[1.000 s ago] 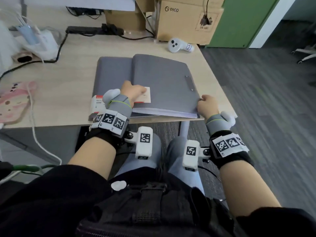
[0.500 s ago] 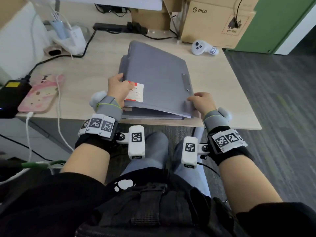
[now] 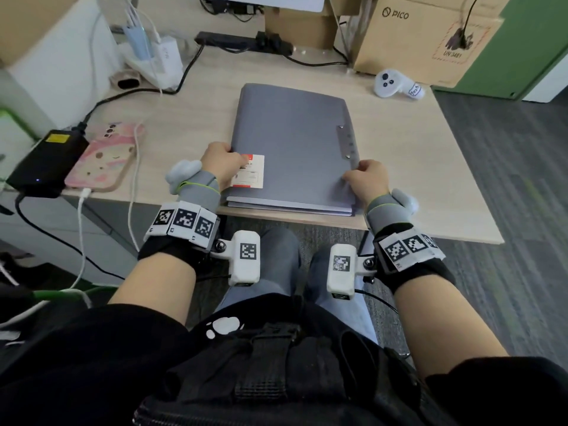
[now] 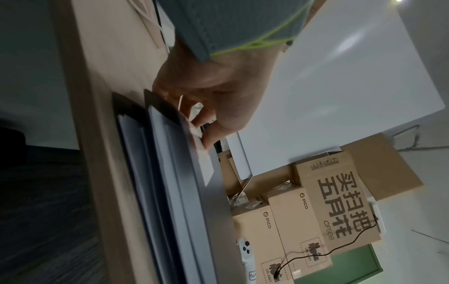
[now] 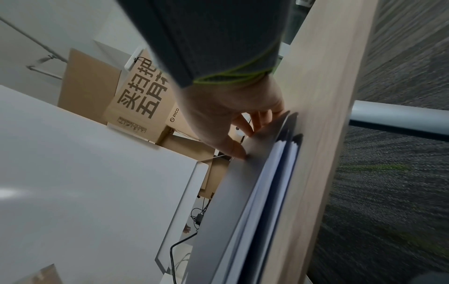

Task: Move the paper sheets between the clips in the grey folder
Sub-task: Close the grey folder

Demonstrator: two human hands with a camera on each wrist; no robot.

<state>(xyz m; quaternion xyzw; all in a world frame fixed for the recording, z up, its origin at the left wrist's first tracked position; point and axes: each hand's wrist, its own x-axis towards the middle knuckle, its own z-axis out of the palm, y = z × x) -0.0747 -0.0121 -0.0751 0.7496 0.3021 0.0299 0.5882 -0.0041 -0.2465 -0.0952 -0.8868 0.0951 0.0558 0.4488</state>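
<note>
Desk (image 3: pixel 412 167): a pale wood top. I sit at its near edge. My knees are under it.
Big boxes (image 3: pixel 430 32): brown cardboard, at the far right of the desk. One says PICO.
Grey folder (image 3: pixel 292 139): it lies closed on the desk, right in front of me. Its near end sits at the desk edge. A thin metal strip (image 3: pixel 347 142) runs along its right side.
Paper sheets (image 5: pixel 274 173): white pages, tucked inside the folder. I see only their edges between the covers. I cannot see the clips.
Black box (image 3: pixel 46 162): on the left of the desk, with wires going into it.
Pink phone (image 3: pixel 104 158): it lies just beside the black box, with a white wire plugged in.
My left hand (image 3: pixel 222 162): it is on the near left corner of the folder. My thumb is on top, on the sticker, and my fingers are curled round the cover's edge. I am holding the folder there.
My right hand (image 3: pixel 367 181): it is on the near right corner. My fingers are bent and pinch the edge of the top cover.
White controller (image 3: pixel 396 86): at the far right, near the boxes, well away from the folder.
Sticker (image 3: pixel 250 172): a small red and white label on the folder's cover, by my left hand.
</note>
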